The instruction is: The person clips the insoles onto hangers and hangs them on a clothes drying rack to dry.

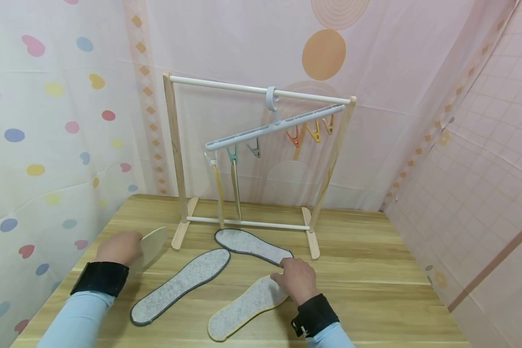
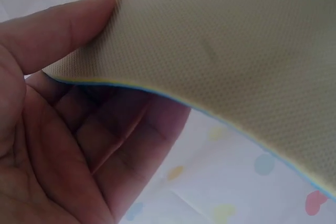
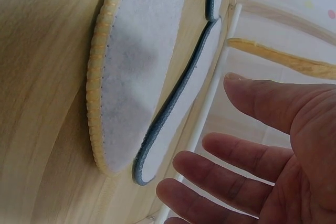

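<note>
My left hand [image 1: 119, 247] holds a beige insole [image 1: 154, 243] at the left of the table. In the left wrist view the thumb lies on the textured face of this insole [image 2: 220, 56], with the fingers behind it. My right hand [image 1: 299, 279] is over the upper end of a grey felt insole with yellow edging [image 1: 245, 309]. Its fingers are spread and hold nothing in the right wrist view. Two grey insoles with dark edging lie close by, one [image 1: 182, 285] between the hands and another [image 1: 252, 244] farther back.
A wooden rack [image 1: 176, 150] with white bars stands at the back. From its top bar hangs a tilted light-blue clip hanger [image 1: 245, 133]. Two thin flat pieces hang from its left clips, one yellowish [image 1: 219, 188]. Several coloured clips, including an orange clip [image 1: 294, 137], hold nothing.
</note>
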The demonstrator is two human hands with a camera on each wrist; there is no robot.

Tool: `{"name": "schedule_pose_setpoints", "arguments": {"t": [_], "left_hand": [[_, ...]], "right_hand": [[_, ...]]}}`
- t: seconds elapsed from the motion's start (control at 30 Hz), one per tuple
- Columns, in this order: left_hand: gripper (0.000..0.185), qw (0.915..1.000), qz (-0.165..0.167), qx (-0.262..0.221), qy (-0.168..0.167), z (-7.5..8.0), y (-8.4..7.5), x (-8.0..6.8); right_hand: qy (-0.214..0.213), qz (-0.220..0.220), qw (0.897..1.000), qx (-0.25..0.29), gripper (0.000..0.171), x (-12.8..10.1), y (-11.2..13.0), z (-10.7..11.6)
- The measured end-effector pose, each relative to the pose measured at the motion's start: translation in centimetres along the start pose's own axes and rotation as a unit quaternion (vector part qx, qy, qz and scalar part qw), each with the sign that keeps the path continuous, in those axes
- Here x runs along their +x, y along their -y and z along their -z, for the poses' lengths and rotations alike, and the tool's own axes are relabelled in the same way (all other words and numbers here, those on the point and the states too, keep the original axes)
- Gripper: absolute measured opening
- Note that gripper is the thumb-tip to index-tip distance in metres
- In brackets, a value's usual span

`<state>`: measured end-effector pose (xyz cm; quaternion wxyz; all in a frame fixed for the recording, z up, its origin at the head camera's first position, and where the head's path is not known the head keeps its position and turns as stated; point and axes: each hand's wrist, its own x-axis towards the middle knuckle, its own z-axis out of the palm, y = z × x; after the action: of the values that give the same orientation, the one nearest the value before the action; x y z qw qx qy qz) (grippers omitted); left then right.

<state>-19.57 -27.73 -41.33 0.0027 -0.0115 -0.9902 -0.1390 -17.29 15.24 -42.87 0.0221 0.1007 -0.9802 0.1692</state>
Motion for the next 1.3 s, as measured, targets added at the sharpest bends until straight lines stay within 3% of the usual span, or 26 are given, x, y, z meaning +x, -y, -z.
{"name": "schedule_pose_setpoints", "arguments": {"t": [0.3,0.6,1.1,1.3], "left_hand": [[0.007,0.9993,-0.019,-0.008,-0.032,1.0,-1.8,-0.4],[0.007,0.9969,-0.051,0.013,-0.057,1.0,-2.7,-0.5],[0.014,0.9957,-0.059,0.000,-0.071,1.1,-5.4,-0.5],[0.014,0.9965,-0.048,-0.008,-0.069,1.5,-6.4,-0.4]], "right_hand": [[-0.002,0.000,1.000,0.001,0.030,0.0,0.0,0.2],[-0.009,0.007,1.000,0.004,0.029,0.0,0.0,0.3],[0.001,0.004,1.000,0.007,0.032,0.2,0.2,0.7],[0.002,-0.001,1.000,0.003,0.034,0.2,0.3,0.9]]}}
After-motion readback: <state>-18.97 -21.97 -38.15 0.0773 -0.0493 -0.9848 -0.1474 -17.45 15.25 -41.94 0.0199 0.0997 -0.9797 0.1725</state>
